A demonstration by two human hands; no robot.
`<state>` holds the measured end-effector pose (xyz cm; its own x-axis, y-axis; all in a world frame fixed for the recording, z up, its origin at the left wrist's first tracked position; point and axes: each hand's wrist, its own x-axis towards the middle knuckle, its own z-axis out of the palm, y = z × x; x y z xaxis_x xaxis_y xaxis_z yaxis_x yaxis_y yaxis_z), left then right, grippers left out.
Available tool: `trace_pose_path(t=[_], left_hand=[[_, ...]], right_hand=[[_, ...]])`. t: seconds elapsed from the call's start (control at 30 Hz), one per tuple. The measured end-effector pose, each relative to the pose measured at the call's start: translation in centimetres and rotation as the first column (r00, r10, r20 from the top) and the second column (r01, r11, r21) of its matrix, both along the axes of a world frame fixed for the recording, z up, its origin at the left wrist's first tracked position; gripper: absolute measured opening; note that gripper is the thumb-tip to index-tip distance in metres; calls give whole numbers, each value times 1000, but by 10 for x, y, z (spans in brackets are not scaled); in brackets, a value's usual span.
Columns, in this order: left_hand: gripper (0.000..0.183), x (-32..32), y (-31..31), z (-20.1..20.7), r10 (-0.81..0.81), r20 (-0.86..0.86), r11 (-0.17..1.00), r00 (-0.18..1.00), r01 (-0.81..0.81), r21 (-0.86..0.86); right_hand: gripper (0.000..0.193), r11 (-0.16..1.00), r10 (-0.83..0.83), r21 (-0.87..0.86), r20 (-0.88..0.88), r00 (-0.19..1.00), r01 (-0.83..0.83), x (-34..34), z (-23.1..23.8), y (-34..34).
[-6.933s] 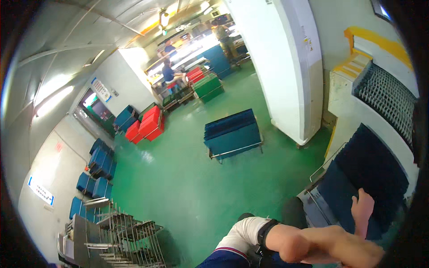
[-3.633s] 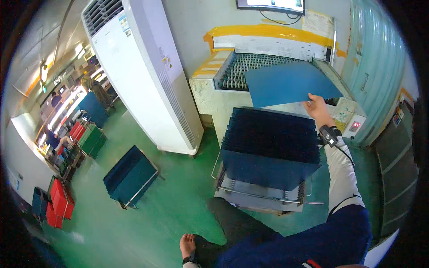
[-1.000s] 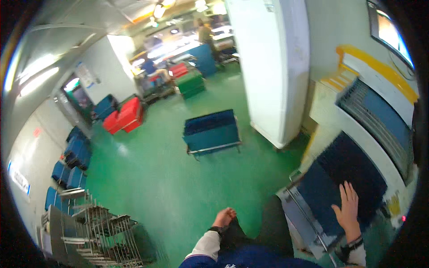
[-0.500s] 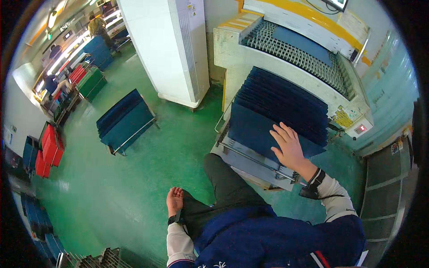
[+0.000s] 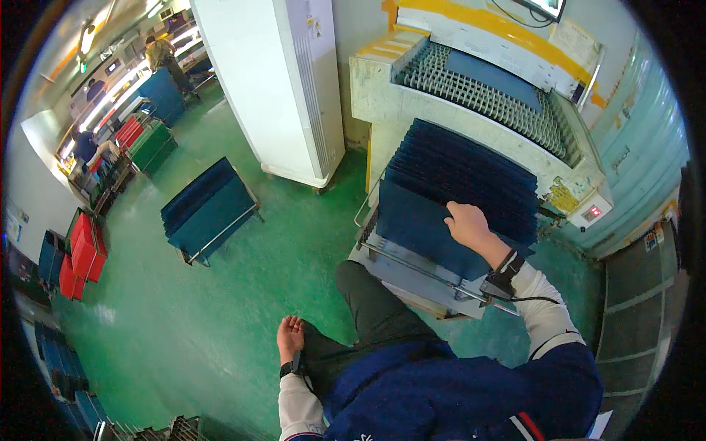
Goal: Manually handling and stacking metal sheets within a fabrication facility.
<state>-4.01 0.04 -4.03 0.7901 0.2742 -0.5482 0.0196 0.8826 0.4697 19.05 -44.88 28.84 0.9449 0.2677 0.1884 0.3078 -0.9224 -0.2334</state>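
Dark blue flat panels (image 5: 471, 165) stand close together on edge in a metal rack (image 5: 419, 263) in front of me. At the top edge of the nearest panel (image 5: 415, 213), my right hand (image 5: 471, 226) is closed, fingers curled over the edge and partly hidden. My left hand (image 5: 290, 336) hangs beside my thigh, palm up, with its fingers loosely bent and nothing in them.
Behind the rack stands a pale machine (image 5: 478, 110) with a roller bed, a blue panel (image 5: 493, 77) lying on it. A second rack of blue panels (image 5: 209, 209) is on the green floor, left of a white cabinet (image 5: 268, 88). Red panels (image 5: 88, 250) stand farther left.
My right hand has gone from spread fingers above the front panel to curled fingers at its top edge. The left hand has barely moved.
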Motion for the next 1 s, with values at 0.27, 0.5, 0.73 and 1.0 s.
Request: trace_pose_path(t=[0.27, 0.5, 0.73, 1.0], left_hand=[[25, 5, -9, 2, -12, 16, 1000, 1000, 12, -23], [26, 3, 1, -5, -27, -49, 999, 998, 29, 43], [20, 9, -11, 5, -2, -87, 1000, 996, 1, -13], [19, 6, -11, 9, 14, -59, 1000, 998, -14, -5]], right_hand=[[17, 999, -6, -42, 6, 1000, 6, 14, 19, -14], [21, 997, 52, -64, 198, 979, -40, 4, 131, -22], [25, 753, -101, 653, -7, 995, 81, 26, 194, -111], [31, -294, -127, 948, -164, 978, 121, 83, 114, -195]])
